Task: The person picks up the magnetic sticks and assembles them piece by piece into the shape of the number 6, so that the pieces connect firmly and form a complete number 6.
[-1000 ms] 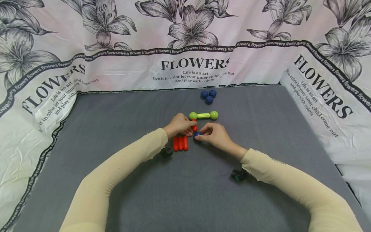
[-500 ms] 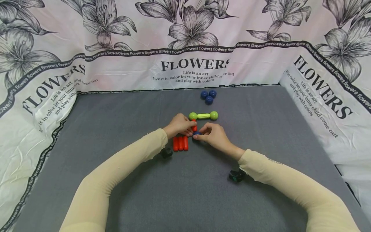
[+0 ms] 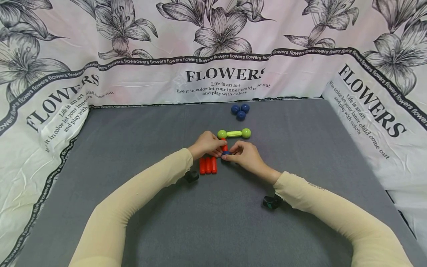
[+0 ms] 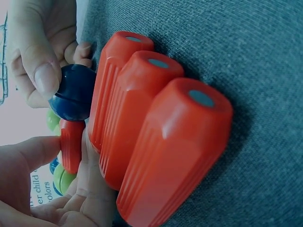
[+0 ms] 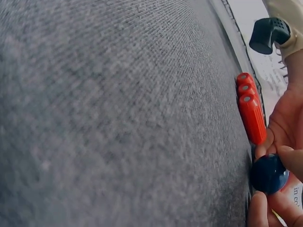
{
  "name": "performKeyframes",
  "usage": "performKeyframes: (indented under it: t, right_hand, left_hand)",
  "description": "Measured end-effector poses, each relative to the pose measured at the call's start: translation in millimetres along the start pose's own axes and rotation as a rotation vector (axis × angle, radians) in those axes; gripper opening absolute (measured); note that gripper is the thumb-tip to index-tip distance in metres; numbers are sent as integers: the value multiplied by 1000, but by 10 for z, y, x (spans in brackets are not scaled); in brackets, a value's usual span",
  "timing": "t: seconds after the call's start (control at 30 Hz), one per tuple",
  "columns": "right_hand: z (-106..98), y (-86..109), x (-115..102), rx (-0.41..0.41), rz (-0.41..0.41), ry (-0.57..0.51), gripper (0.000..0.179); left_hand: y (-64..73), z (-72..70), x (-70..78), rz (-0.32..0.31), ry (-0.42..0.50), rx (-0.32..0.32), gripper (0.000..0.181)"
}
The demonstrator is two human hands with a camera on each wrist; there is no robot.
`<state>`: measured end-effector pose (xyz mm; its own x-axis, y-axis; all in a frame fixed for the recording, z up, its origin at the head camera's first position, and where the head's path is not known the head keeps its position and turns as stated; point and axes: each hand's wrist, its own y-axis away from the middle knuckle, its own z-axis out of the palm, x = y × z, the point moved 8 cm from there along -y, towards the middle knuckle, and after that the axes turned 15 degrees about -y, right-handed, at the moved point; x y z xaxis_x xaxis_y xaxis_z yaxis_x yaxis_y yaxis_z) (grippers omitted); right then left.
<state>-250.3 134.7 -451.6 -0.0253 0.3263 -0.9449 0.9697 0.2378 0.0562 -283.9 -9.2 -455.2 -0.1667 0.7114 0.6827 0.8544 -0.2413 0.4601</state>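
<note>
My left hand (image 3: 207,144) pinches a red rod (image 4: 72,146) between thumb and fingers. The rod's far end meets the left green ball (image 3: 221,134) of a green piece, a ribbed green rod (image 3: 234,134) with a ball at either end. In my right hand (image 3: 248,157), thumb and fingers grip a dark blue ball (image 4: 73,92). That ball sits against the near end of the held rod in the left wrist view. Three more red rods (image 3: 208,165), with grey discs in their ends, lie side by side just in front of my left hand.
Three dark blue balls (image 3: 241,115) are grouped at the back of the grey cloth-covered table (image 3: 213,222). Flower-printed sheets (image 3: 220,83) border it at the back and both sides. A black wrist camera (image 3: 272,202) hangs below the right sleeve.
The right hand has shifted slightly left, bringing the blue ball up to the near end of the red rod. The left hand has stayed in place.
</note>
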Motion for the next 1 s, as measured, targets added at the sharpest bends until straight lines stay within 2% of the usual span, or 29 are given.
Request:
performKeyframes:
  t: [0.33,0.63,0.77,0.9,1.0]
  right_hand:
    - [8,-7,45,-94,12,-104,28]
    - [6,4,8,-123,2,-129,28]
    - [6,-25,64,-126,6,-129,29]
    - [10,-37,80,-134,33,-140,31]
    - [14,-11,15,-147,41,-145,30]
  left_hand:
    - [-10,-5,-7,3,-10,-18,29]
    - [-28,2,-17,9,-8,-31,28]
    - [-20,-1,-17,5,-10,-31,27]
    - [2,-7,-4,5,-12,-29,26]
    - [12,-7,-1,9,-18,-22,26]
